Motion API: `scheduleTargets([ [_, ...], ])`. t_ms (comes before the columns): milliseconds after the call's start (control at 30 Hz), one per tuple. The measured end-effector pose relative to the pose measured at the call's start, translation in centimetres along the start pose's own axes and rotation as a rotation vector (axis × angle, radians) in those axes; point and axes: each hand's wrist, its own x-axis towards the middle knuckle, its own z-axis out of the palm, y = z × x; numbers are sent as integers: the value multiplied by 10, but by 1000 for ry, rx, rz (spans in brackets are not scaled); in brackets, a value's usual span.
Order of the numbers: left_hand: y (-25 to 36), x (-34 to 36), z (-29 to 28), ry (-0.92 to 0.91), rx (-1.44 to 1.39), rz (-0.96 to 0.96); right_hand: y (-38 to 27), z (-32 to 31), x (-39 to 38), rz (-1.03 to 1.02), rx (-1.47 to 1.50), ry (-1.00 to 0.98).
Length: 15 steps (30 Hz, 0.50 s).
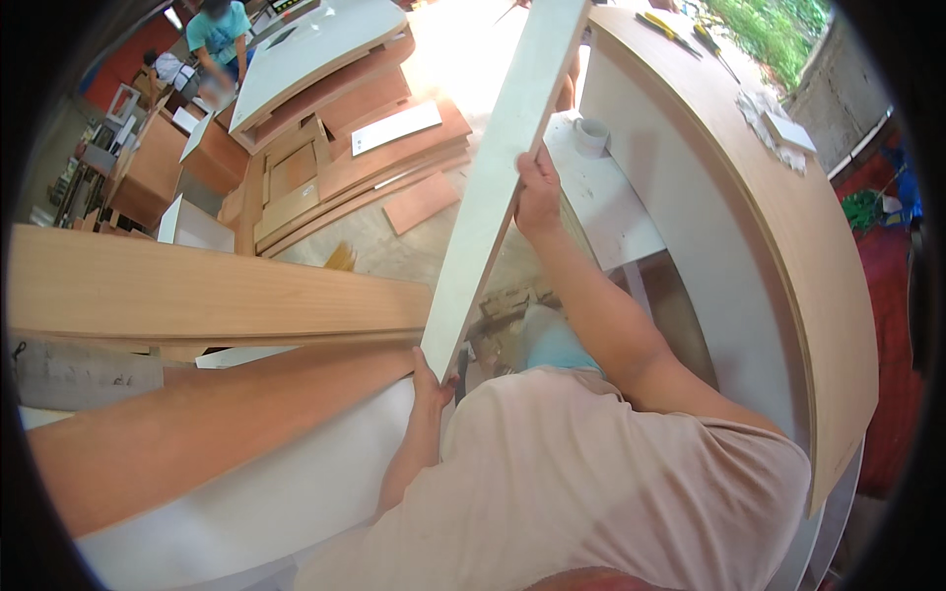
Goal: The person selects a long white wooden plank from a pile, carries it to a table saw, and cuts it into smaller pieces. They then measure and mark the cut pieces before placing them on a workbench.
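Although long, the narrow, white-faced, seemingly wooden board (493, 192), slanting from upper centre to mid-frame, is probably light, stiff, slippery; best taken by its edges. Left hand (431, 388): closed around lower end. Right hand (538, 197): clamped on right edge, higher.

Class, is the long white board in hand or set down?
In hand: the left hand grips the white board near its lower end, the right hand farther along.

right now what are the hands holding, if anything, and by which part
A long white board: left hand at its lower end, right hand on its right edge, farther up.
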Motion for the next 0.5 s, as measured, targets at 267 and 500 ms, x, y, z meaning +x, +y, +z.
scheduleTargets([
  [267, 13, 21, 46, -134, -167, 218, 24, -18, 43, 402, 451, -488],
  [500, 55, 66, 86, -117, -149, 110, 38, 2, 111, 427, 428, -329],
])
